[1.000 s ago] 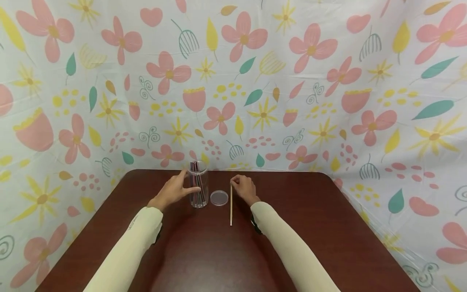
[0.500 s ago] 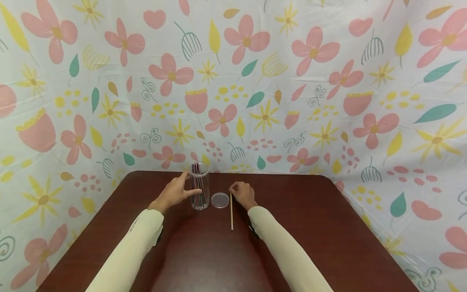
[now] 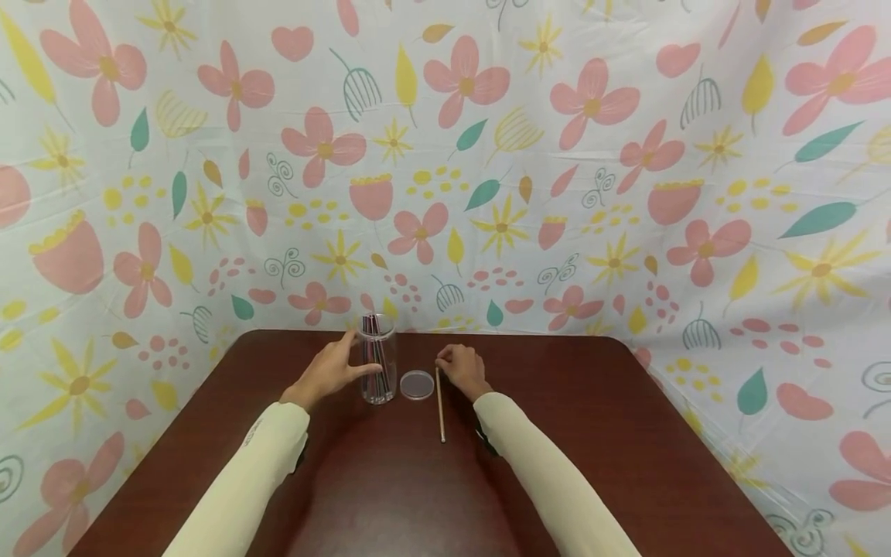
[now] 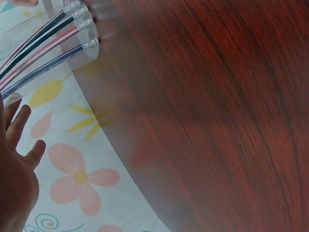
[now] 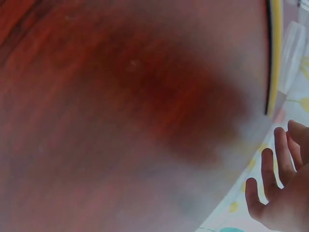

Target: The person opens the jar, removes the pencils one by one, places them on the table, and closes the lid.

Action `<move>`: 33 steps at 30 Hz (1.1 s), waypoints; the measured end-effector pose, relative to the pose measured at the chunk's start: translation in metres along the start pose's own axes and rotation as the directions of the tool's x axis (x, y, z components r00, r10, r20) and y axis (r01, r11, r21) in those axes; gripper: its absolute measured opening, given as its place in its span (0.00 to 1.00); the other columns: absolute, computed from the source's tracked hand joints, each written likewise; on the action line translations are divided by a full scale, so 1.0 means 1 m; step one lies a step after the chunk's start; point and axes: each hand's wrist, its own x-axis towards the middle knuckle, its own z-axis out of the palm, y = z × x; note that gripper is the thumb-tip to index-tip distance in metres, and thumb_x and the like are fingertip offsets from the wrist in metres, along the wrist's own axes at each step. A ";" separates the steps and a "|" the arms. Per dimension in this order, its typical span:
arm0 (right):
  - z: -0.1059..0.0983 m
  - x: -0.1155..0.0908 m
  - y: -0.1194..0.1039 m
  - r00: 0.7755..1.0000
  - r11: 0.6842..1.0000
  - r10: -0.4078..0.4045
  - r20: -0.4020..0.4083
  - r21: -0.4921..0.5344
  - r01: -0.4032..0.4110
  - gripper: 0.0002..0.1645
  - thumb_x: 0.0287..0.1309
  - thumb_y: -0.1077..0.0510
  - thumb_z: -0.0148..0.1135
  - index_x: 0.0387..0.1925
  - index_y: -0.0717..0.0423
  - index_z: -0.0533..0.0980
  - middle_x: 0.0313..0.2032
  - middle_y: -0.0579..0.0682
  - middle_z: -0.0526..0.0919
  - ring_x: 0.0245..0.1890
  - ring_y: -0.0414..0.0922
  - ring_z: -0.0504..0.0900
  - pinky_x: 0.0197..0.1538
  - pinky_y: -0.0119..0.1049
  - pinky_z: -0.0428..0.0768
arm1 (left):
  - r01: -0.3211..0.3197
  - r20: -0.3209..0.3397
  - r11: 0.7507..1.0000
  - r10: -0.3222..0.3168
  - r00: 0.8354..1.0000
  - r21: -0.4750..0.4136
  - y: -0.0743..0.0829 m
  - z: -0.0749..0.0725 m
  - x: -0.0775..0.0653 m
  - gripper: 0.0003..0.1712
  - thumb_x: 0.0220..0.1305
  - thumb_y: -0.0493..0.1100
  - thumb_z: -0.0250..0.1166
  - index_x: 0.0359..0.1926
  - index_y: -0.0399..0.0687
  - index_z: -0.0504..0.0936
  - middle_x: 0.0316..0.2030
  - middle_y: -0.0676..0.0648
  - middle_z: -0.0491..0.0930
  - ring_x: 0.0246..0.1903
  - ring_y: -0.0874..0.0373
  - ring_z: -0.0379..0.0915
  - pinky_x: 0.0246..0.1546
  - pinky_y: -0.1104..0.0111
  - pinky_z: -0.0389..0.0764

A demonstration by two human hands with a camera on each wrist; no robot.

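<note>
On the left, a tall clear jar (image 3: pixel 387 352) stands upright with several dark and pink striped pencils (image 4: pixel 41 65) in it. My left hand (image 3: pixel 326 370) holds its left side, thumb across the front and the other fingers partly hidden behind. A yellow pencil (image 3: pixel 440 406) lies on the table, roughly pointing away from me. At its far end my right hand (image 3: pixel 465 368) pinches it between thumb and forefinger; the exact contact is hard to make out in the right wrist view, where the other fingers (image 5: pixel 268 169) spread loosely. Between jar and pencil lies a round clear lid (image 3: pixel 417 385).
The dark reddish wooden table (image 3: pixel 390 495) has rounded far corners. Right behind its far edge hangs a white curtain (image 3: pixel 445 116) printed with flowers and leaves, which also runs along both sides.
The yellow pencil has shifted slightly toward me and turned a little, with my right hand moving along. The left hand and jar hold their place; the view itself has tilted slightly.
</note>
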 end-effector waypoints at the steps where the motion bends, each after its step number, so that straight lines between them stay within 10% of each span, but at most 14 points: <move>1: -0.002 0.000 -0.002 1.000 1.000 -0.005 -0.003 -0.001 0.005 0.06 0.67 0.54 0.71 0.41 0.50 0.89 0.39 0.49 0.91 0.36 0.47 0.89 0.37 0.44 0.86 | 0.005 -0.001 1.000 -0.005 1.000 0.000 -0.001 0.000 0.000 0.58 0.63 0.63 0.73 0.81 0.42 0.53 0.74 0.36 0.67 0.72 0.38 0.65 0.67 0.42 0.70; 18: -0.050 0.019 -0.053 0.992 0.986 -0.105 -0.076 0.121 0.113 0.12 0.69 0.48 0.69 0.48 0.48 0.88 0.43 0.46 0.91 0.41 0.43 0.89 0.40 0.40 0.86 | -0.016 -0.010 1.000 0.016 1.000 0.001 0.001 0.001 -0.001 0.57 0.64 0.60 0.74 0.80 0.40 0.54 0.72 0.34 0.69 0.71 0.37 0.65 0.67 0.42 0.70; 33: -0.077 0.030 -0.120 0.923 0.922 -0.356 -0.149 0.105 0.372 0.13 0.69 0.50 0.69 0.49 0.53 0.87 0.41 0.48 0.91 0.32 0.44 0.87 0.31 0.36 0.79 | 0.001 0.000 1.000 -0.001 1.000 -0.006 0.004 0.000 -0.003 0.55 0.65 0.59 0.73 0.79 0.39 0.54 0.72 0.33 0.67 0.70 0.36 0.66 0.65 0.41 0.71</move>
